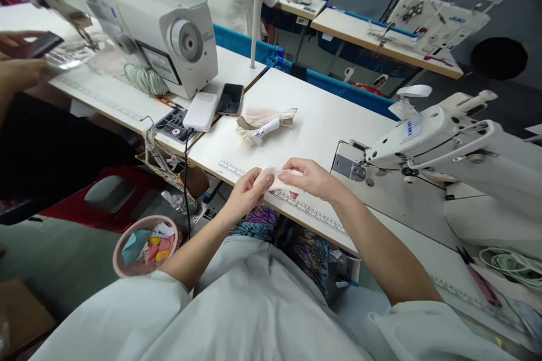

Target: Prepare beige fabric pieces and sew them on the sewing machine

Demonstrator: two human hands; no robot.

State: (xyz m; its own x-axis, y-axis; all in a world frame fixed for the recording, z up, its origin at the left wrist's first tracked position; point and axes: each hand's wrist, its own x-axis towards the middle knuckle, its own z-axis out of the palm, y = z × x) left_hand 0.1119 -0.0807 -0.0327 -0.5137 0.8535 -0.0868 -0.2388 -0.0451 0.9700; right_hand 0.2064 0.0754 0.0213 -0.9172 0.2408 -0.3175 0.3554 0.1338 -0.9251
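A small piece of pale pink fabric (274, 180) is pinched between both hands over the table's front edge. My left hand (249, 187) grips its left side, thumb on top. My right hand (305, 178) has its thumb and fingers closed on the right side. Just beyond them on the white table (313, 113) lies a bundle of cream and pale pink strips (266, 121), wrapped with a white band. Printed ruler marks (311, 211) run along the edge under my hands.
To the right stands a sewing machine (423, 135); another sewing machine (169, 39) is at the left. A phone (230, 99) and a white power bank (200, 111) lie nearby. A pink bin (121, 254) with scraps is on the floor. A co-worker's hands (21, 62) hold a dark phone.
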